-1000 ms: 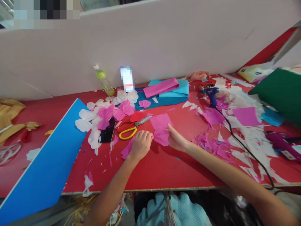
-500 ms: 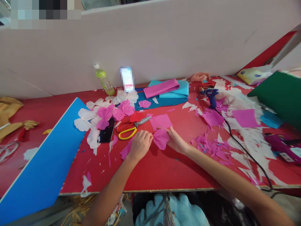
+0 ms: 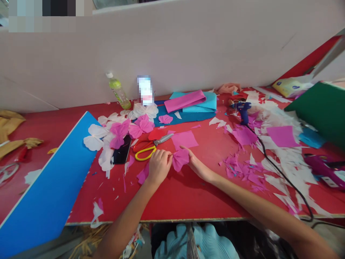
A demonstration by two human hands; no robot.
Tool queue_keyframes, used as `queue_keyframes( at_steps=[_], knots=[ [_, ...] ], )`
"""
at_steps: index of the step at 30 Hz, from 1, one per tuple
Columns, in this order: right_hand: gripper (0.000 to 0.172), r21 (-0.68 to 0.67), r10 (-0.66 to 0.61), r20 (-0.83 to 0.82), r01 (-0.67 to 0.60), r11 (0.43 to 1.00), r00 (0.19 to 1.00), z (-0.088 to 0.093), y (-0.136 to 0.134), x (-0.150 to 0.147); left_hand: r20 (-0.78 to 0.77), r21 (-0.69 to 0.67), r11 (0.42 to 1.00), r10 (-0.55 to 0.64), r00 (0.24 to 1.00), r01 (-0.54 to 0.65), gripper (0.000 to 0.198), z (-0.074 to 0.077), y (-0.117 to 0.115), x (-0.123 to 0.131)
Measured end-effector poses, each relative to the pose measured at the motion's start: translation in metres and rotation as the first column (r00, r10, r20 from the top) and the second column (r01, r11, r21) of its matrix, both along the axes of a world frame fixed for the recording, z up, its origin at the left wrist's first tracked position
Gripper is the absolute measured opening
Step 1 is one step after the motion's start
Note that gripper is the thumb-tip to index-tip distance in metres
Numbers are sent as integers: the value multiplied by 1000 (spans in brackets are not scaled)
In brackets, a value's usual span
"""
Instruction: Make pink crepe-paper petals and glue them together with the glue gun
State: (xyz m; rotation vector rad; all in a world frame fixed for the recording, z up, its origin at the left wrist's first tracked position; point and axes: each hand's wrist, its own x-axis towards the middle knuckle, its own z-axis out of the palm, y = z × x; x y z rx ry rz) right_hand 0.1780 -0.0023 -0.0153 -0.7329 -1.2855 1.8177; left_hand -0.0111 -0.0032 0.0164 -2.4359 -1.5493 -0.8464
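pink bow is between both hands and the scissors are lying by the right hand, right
No: the scissors lie by the left hand, not the right hand, as the head view shows. The pink bow does sit between both hands.

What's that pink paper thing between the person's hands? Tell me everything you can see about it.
The pink paper piece is thin, soft-looking and crinkled. It narrows to a gathered point at its left end and fans out into a ruffled, petal-like shape. The fingers of the left hand pinch the narrow end, while the right hand lies just beside the wide part, its forefinger near the upper edge; whether they touch is hard to tell. The piece sits low over the red table.
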Motion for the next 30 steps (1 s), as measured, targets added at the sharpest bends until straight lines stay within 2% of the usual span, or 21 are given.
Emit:
queue_keyframes(
  at_steps=[3,6,10,15,18,22,30],
  knots=[
    [83,54,-18,22,17,998,1000,-2,-3,0,38,35,999,-4,999,3,6,1,0,0],
    [81,44,12,-43,-10,999,999,5,-5,-4,-3,118,993,-21,1000,21,8,5,-1,0],
    [80,-20,24,-153,-27,999,988,19,-7,-10,-80,210,976,-33,996,49,10,10,-2,0],
    [74,-183,-31,-101,12,983,994,22,-4,-8,-126,259,965,-11,992,43,12,11,-2,-1],
    [67,-264,-74,-136,35,964,988,18,-1,-4,-134,247,968,-12,991,45,13,11,-1,-1],
    [60,-292,-111,-120,72,954,987,14,1,-2,-86,197,979,-35,996,51,14,8,-2,-1],
    [70,-134,-69,-97,56,989,993,26,-1,-8,125,100,990,-113,986,100,13,6,-2,0]
  ],
)
